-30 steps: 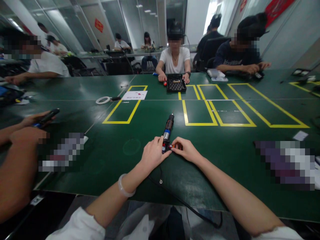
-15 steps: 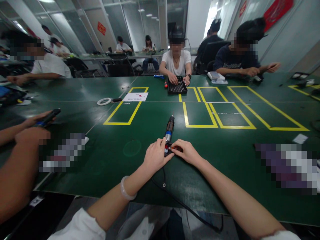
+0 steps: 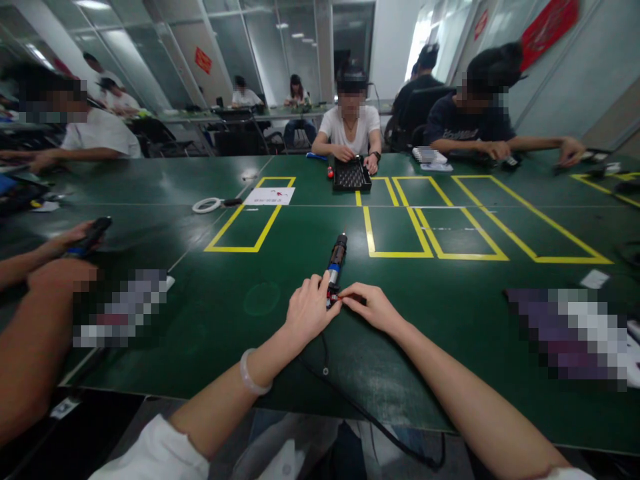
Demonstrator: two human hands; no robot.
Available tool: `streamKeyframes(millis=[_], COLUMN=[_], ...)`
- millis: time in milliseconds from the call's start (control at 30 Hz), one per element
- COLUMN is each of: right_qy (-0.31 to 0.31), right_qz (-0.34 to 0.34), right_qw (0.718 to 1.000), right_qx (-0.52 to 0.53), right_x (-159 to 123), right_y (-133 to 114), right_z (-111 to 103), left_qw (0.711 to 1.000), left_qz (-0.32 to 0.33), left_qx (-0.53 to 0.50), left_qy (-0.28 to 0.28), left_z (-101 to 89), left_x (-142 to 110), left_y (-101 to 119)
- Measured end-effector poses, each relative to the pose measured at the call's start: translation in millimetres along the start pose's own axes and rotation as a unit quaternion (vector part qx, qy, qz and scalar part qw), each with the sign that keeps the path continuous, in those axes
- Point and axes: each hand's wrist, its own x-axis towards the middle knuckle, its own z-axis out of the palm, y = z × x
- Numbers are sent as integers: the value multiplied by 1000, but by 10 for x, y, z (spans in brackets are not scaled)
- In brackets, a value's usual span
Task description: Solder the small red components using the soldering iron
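An electric screwdriver (image 3: 337, 257) with its rear housing opened lies on the green table, its thin tip pointing away from me. A silver motor section and a blue band show along its body. My left hand (image 3: 309, 308) is closed around its rear part, the thumb beside the exposed red and black innards (image 3: 331, 297). From the right, my right hand (image 3: 369, 305) pinches at those innards; a small reddish piece shows at the fingertips, too small to name. A black cord (image 3: 350, 400) runs from under my left hand over the table's near edge.
Yellow tape rectangles (image 3: 400, 255) mark the green table (image 3: 210, 320). Farther off are a white paper (image 3: 270, 196), a white ring (image 3: 207, 205) and a black parts tray (image 3: 353, 177) by a co-worker's hands. At left, another person's hand holds a similar dark tool (image 3: 95, 233). Blurred-out packets lie on both sides.
My hands keep their hold on the screwdriver, with only slight finger shifts. The view has moved a little. The co-worker at the far right has stretched an arm out to the right.
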Motion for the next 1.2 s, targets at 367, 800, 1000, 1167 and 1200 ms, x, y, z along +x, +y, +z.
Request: streamKeyframes(millis=[367, 800, 1000, 1167, 1200], right_qy=[0, -23, -30, -30, -31], right_qz=[24, 19, 17, 18, 18], right_qw=[1000, 999, 998, 998, 998], right_qx=[-15, -45, -52, -54, -54], right_x=[-33, -27, -21, -17, -18], right_y=[48, 36, 29, 28, 31], right_z=[-54, -52, -65, -61, -59], left_qw=[999, 980, 964, 965, 965], left_qz=[-38, -192, -257, -251, -253], left_qx=[33, 38, 57, 71, 68], left_qy=[-3, -44, -48, 7, 16], left_z=[41, 80, 47, 99, 110], left_x=[310, 352, 303, 265, 260], left_y=[-643, -2289, -2605, -2570, -2552])
